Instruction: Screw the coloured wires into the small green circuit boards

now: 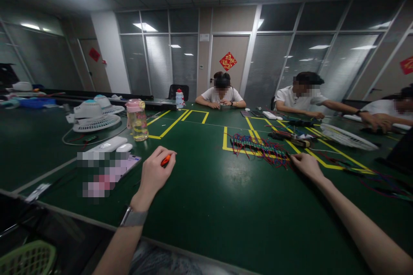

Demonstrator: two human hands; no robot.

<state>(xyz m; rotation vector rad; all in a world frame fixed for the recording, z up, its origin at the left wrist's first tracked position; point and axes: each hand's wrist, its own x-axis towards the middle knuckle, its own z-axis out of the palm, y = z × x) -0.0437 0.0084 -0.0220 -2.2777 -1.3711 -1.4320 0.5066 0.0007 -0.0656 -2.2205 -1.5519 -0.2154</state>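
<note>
My left hand point(158, 165) is closed around an orange-handled tool point(165, 160). Only the rounded orange end shows between the fingers, so its kind stays hidden. It is held just above the green table. On the right, my right hand point(306, 165) pinches the near right end of a long row of small green circuit boards point(258, 145). Red and blue wires stick out along both sides of that row, which lies across yellow tape lines. Beside my left hand lies a phone-like flat item point(129, 164), partly blurred out.
A pink-lidded bottle point(138, 122), white fans point(95, 120), a white power strip point(109, 146) and a white mouse-shaped item point(124, 148) stand left. Far across sits a person point(221, 94); another person point(300, 96) works at the right near a fan grille point(348, 136) and loose wires.
</note>
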